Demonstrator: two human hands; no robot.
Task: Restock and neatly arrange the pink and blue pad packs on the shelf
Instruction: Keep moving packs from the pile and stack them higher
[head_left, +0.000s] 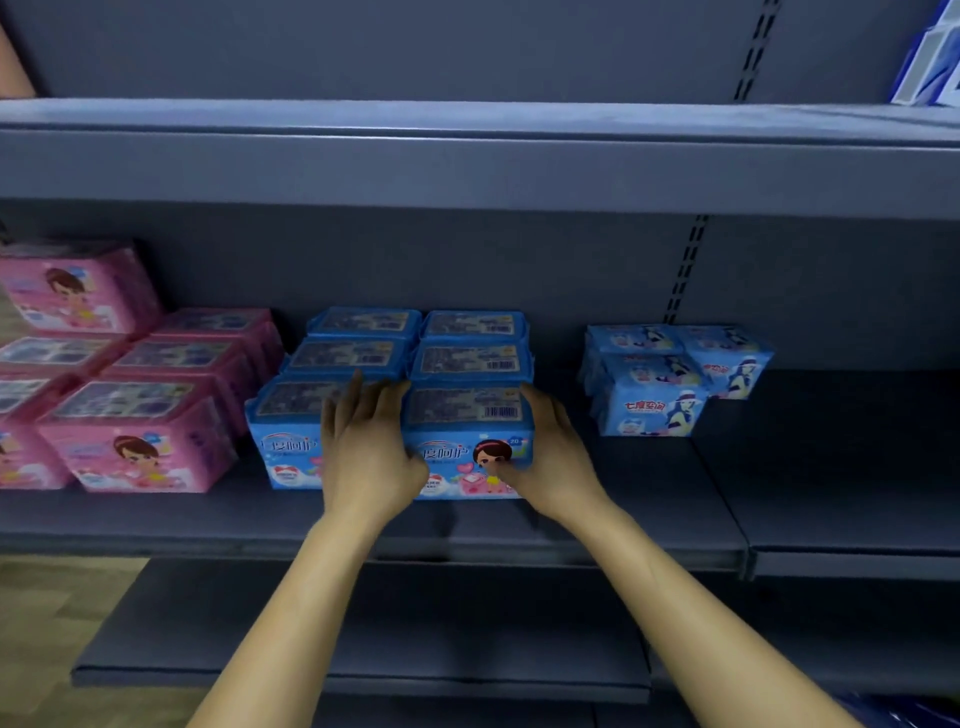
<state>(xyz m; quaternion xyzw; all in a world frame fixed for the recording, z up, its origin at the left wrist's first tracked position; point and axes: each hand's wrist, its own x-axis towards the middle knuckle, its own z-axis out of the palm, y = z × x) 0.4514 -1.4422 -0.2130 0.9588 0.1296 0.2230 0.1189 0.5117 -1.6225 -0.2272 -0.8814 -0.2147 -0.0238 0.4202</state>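
Note:
Blue pad packs stand in two rows on the middle shelf (623, 519). The front right blue pack (465, 423) sits between my hands. My left hand (363, 447) lies against its left side, fingers straight over the seam with the front left blue pack (283, 436). My right hand (550, 457) cups its right side, thumb on the front face. Several more blue packs (415, 345) line up behind. Pink pad packs (140, 436) fill the shelf to the left, one pink pack (72, 291) stacked on top.
A small group of light blue packs (670, 379) of another brand sits to the right. The upper shelf (467, 166) overhangs close above. A lower shelf (363, 649) juts out below my forearms. A blue-white package (930, 57) shows at the top right.

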